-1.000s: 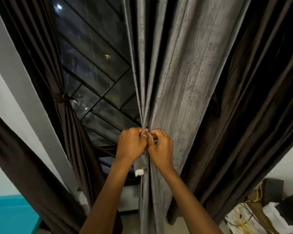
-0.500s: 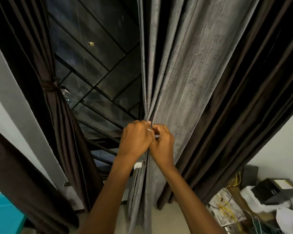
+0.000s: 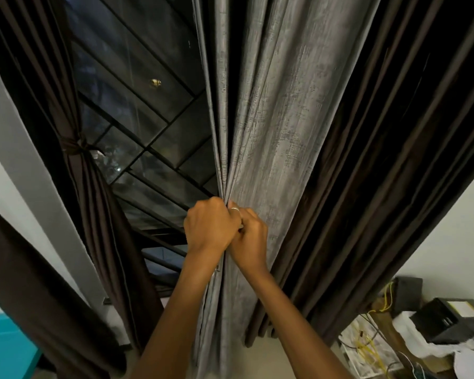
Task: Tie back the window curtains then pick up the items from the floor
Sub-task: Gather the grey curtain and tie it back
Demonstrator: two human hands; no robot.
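A grey textured curtain hangs in the middle, gathered into folds at waist height. My left hand and my right hand press together at the gathered point, both clenched on the fabric; what is between the fingers is hidden. A ring shows on one finger. A dark brown curtain hangs to the right of the grey one. At the left, another brown curtain is bound by a tie-back.
A dark barred window lies behind. Bottom right holds a black box, white cloth or paper, and yellow wires. A turquoise surface is at bottom left. A brown drape crosses the lower left.
The view has shifted slightly; my hands stay together on the grey curtain, the left one now covering more of the right. The white tag below the hands is no longer visible.
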